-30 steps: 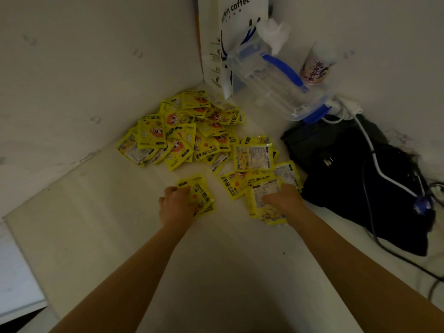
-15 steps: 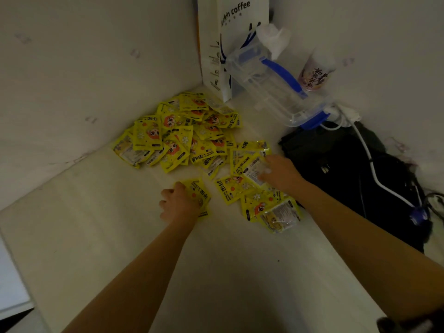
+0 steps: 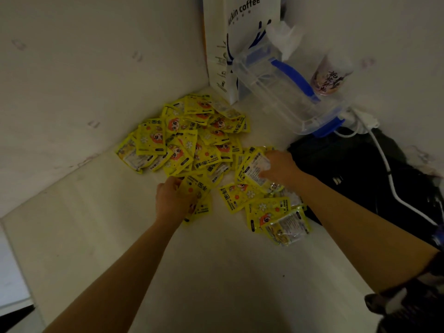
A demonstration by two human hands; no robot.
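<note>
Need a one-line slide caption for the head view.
Left hand and right hand each hold yellow hand-warmer packets beside the corner pile.

Looks like a home or dorm room corner, dimly lit, not a lab or shop; bare white walls (image 3: 72, 68) with scuff marks meet over a pale desk-like surface (image 3: 216, 272); personal clutter against the corner: coffee-shop paper bag (image 3: 240, 32), clear plastic box (image 3: 271, 92) with blue handle, takeaway drink cup (image 3: 329, 75), black bag (image 3: 360, 176), white cable (image 3: 384, 162) across it; loose heap of yellow hand-warmer packets (image 3: 182, 140) dumped on the surface.
</note>
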